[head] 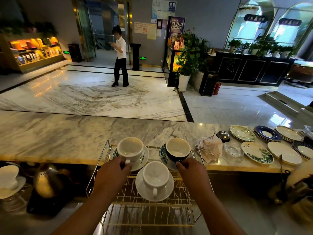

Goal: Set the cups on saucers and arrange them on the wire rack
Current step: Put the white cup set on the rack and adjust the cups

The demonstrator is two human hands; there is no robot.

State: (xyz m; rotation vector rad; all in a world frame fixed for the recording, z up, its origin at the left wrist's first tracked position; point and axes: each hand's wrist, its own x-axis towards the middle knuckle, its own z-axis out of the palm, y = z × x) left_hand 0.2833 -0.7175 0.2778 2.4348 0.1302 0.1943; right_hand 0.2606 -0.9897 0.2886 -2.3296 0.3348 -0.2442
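A gold wire rack (149, 211) stands below the marble counter. On its far left a white cup (130, 148) sits on a leaf-patterned saucer (144, 160); my left hand (111, 173) pinches that cup's handle. At the far right a dark cup with a white inside (177, 148) rests on a green-leaf saucer (163, 155), and my right hand (191, 170) grips its handle. Nearer me, between my hands, a plain white cup (155, 175) sits on a white saucer (169, 189).
Several loose saucers and plates (257, 152) lie on the counter (67, 136) at right, beside paper slips (210, 148) and a glass dish (233, 150). A metal kettle (45, 182) and another cup on a saucer (8, 178) stand at lower left. A person walks across the lobby floor.
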